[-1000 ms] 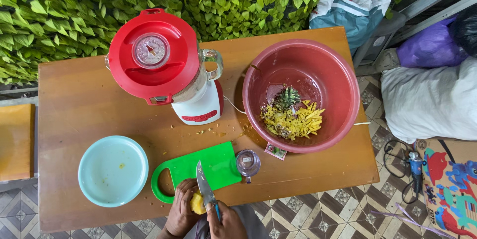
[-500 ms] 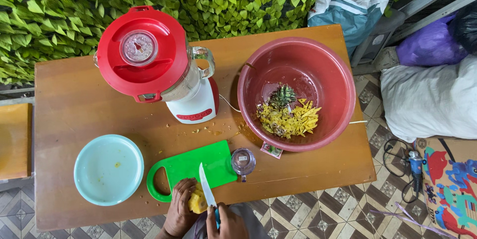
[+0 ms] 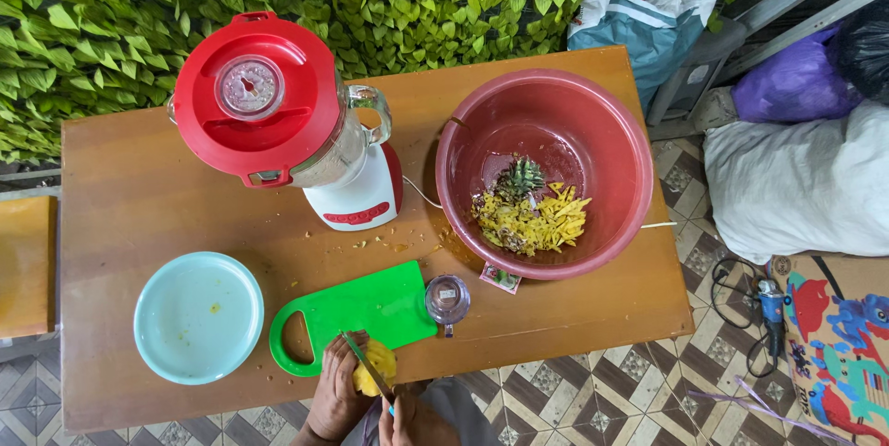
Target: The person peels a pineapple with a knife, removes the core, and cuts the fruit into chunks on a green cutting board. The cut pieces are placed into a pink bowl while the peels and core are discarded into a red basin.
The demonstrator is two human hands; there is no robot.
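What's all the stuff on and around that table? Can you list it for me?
Wooden table: one, brown, centre.
Blender with red lid: one, red and white, table's far left.
Big plastic basin: one, dark red, table's right, holding yellow peelings and a green pineapple crown.
Shallow bowl: one, pale blue, near left.
Plastic cutting board: one, green, near edge.
Small clear cap: one, beside the board.
Leafy wall: green, behind the table.
Bags: several, white, purple and teal, on the right.
Left hand: holds a yellow pineapple piece.
Right hand: holds a knife against the fruit.
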